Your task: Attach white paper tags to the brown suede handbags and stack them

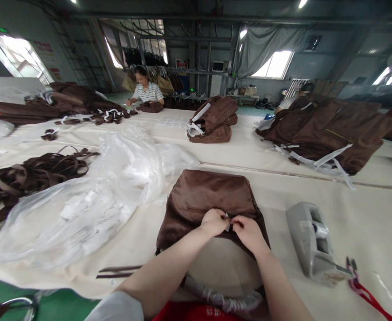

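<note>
A brown leather-look handbag lies on the cloth-covered table in front of me, its wrapped handle towards my body. Over the bag's front, near the zip line, my left hand is closed in a pinch on a small white piece of paper or film. My right hand meets it from the other side, with fingers closed at the same spot. Whether the right fingertips hold the white piece or a part of the bag is hidden.
Right of the bag stands a grey tape dispenser, with red-handled snips beside it. Clear plastic bags and a heap of brown straps lie left. More brown bags stand farther back; a person works across the table.
</note>
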### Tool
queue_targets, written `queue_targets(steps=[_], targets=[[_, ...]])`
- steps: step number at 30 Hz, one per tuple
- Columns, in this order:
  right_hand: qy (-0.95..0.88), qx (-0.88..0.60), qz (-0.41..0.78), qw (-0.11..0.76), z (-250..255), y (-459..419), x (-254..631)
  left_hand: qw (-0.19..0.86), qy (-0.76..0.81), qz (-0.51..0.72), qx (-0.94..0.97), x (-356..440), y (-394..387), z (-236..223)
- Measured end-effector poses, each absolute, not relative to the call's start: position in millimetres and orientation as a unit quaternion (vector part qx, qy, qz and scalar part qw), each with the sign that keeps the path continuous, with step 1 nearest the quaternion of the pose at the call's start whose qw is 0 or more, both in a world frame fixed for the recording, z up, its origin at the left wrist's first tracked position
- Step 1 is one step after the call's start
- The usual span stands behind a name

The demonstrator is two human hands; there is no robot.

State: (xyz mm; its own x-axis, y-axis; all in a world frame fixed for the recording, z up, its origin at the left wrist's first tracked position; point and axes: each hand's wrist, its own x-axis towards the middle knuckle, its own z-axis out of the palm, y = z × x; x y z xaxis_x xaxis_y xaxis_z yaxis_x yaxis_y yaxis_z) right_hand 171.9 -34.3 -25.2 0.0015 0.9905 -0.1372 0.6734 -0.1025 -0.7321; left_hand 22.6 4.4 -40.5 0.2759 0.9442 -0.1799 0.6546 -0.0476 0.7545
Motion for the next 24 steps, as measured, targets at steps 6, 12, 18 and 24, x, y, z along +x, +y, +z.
queue_targets(steps=[6, 12, 18, 24], targets=[[-0.533, -0.688, 0.440, 0.222, -40.0, -20.3, 177.9, 0.426, 0.568, 0.193, 0.677, 21.7, 5.0, -40.6], [-0.488, -0.655, 0.527, 0.233, -44.6, -15.0, 176.4, 0.490, 0.518, 0.208, 0.670, 18.2, 5.7, -47.1], [-0.453, -0.591, 0.617, 0.255, -40.8, -19.2, 181.1, 0.528, 0.512, 0.250, 0.630, 16.5, 3.9, -42.0], [-0.452, -0.589, 0.576, 0.340, -43.0, -23.1, 173.5, 0.436, 0.525, 0.216, 0.698, 13.6, -5.9, -25.5]])
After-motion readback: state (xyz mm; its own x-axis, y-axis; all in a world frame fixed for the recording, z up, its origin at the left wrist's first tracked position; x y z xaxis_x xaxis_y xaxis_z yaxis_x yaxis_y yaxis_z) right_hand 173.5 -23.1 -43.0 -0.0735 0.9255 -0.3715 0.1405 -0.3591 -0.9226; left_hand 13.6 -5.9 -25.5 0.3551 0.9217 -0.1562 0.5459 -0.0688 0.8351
